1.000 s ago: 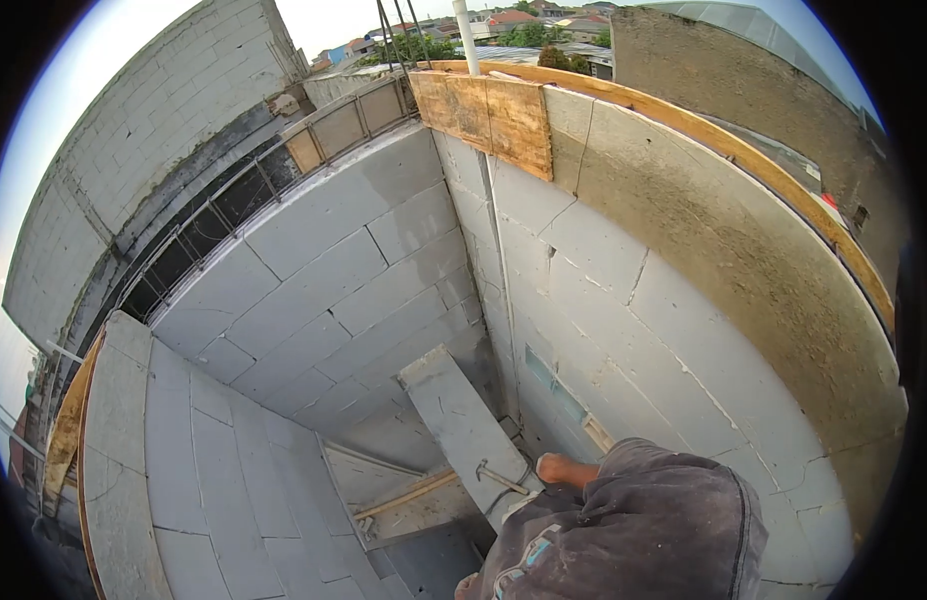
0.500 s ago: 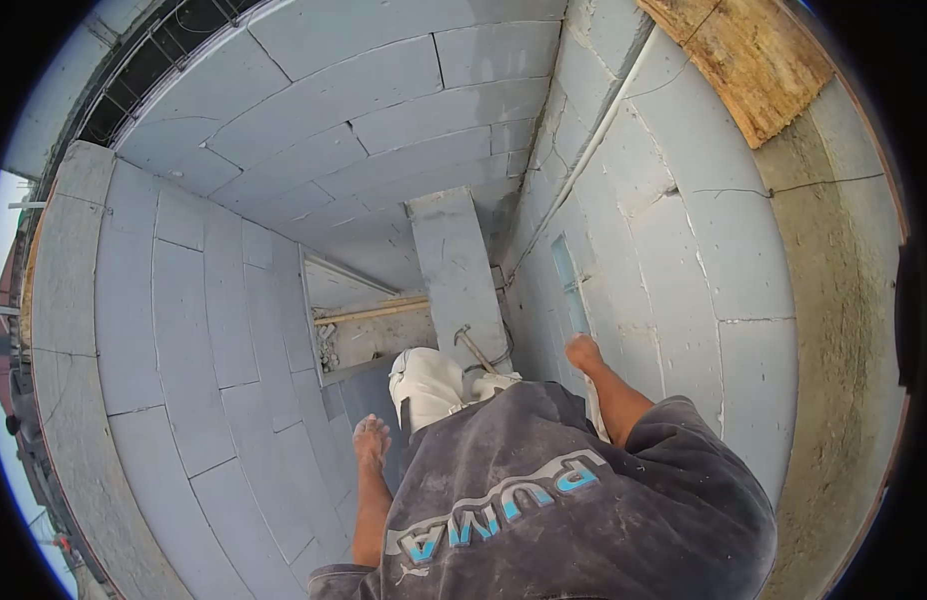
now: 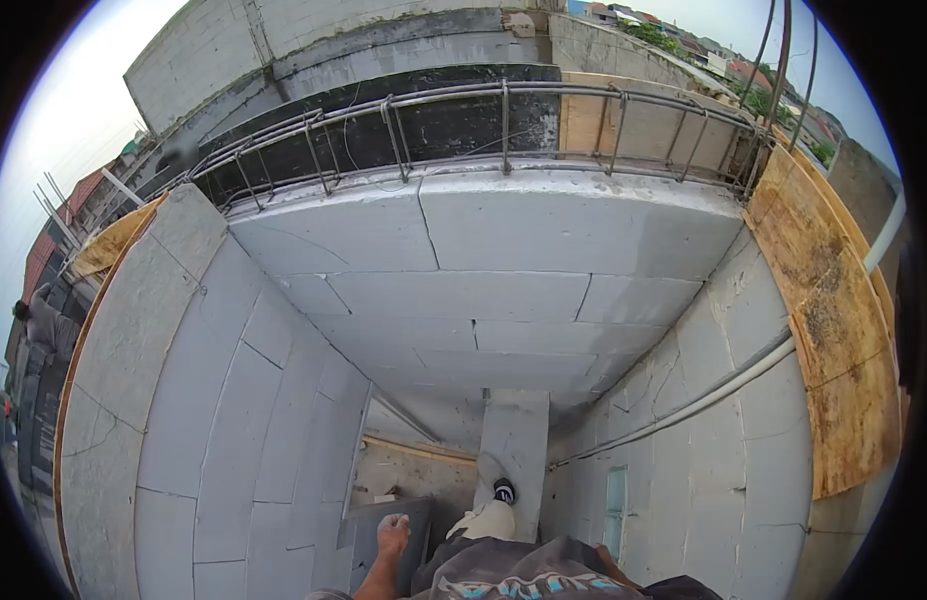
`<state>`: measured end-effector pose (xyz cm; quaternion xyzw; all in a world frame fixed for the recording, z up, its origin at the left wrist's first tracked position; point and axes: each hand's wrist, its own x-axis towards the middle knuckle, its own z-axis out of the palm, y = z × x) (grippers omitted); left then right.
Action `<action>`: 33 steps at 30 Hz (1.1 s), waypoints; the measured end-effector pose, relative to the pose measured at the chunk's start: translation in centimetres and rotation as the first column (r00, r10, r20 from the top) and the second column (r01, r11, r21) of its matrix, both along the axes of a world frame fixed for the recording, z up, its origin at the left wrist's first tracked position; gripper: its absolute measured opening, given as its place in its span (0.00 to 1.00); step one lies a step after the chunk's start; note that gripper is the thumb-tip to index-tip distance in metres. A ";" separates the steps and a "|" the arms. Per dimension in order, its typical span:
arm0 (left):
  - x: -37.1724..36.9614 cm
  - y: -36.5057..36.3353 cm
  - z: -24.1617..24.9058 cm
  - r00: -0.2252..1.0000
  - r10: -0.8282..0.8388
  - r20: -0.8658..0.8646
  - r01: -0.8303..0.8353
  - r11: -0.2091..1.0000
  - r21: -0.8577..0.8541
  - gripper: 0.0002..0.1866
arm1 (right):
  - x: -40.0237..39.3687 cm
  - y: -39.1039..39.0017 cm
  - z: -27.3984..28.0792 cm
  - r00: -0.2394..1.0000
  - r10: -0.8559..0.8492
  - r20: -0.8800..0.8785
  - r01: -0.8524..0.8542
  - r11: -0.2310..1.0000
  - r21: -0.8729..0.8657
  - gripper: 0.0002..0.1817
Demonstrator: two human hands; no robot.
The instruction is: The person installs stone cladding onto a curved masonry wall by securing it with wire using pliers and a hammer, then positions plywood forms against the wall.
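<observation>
My left hand point(image 3: 393, 535) hangs low at the bottom centre, its fingers curled in, in front of a grey panel below the window opening; whether it holds anything is too small to tell. Of my right arm only a strip of skin point(image 3: 611, 562) shows beside the dark shirt, and the fingers are hidden. One shoe point(image 3: 504, 490) of mine rests on a narrow grey slab point(image 3: 516, 430) that runs away from me between the block walls.
Light block walls point(image 3: 514, 235) rise ahead and on both sides. A rebar cage point(image 3: 504, 125) runs along the far wall's top. Plywood point(image 3: 819, 330) and a white pipe point(image 3: 724, 385) are at right. Another person point(image 3: 52, 325) is at the far left, outside.
The view has tilted up, bringing the rebar, sky and other person into sight. My left hand's fingers have curled in. The hammer is out of view, and my right hand is now hidden.
</observation>
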<state>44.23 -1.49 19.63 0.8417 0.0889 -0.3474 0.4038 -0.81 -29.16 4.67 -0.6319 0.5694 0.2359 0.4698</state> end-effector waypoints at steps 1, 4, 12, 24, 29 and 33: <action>3.4 -3.6 2.3 0.978 -0.101 0.184 0.099 0.995 0.021 0.16 | 2.2 -2.5 0.8 1.000 -0.017 0.019 0.017 1.000 -0.006 0.13; 14.1 -16.4 12.5 0.776 0.049 0.629 0.149 0.955 -0.258 0.22 | 8.9 -10.8 4.0 0.982 -0.109 0.155 0.123 0.989 -0.085 0.13; 32.8 -35.1 44.2 -0.396 0.243 0.886 0.461 0.887 -0.037 0.14 | 27.6 -25.6 17.6 0.702 -0.494 0.513 0.620 0.779 -0.099 0.11; 39.0 -42.2 47.5 -0.445 0.161 0.881 0.435 0.899 0.055 0.29 | 22.3 -25.4 2.0 0.849 0.527 0.041 -0.477 0.797 -0.370 0.09; 38.9 -42.6 47.3 -0.383 0.119 0.916 0.375 0.926 0.036 0.43 | 31.3 -32.8 6.6 0.989 0.034 0.141 -0.017 0.993 -0.119 0.09; 38.9 -42.8 47.1 -0.349 0.145 0.926 0.399 0.917 0.007 0.46 | 39.3 -40.5 12.4 0.936 -0.193 0.295 0.233 0.967 -0.107 0.09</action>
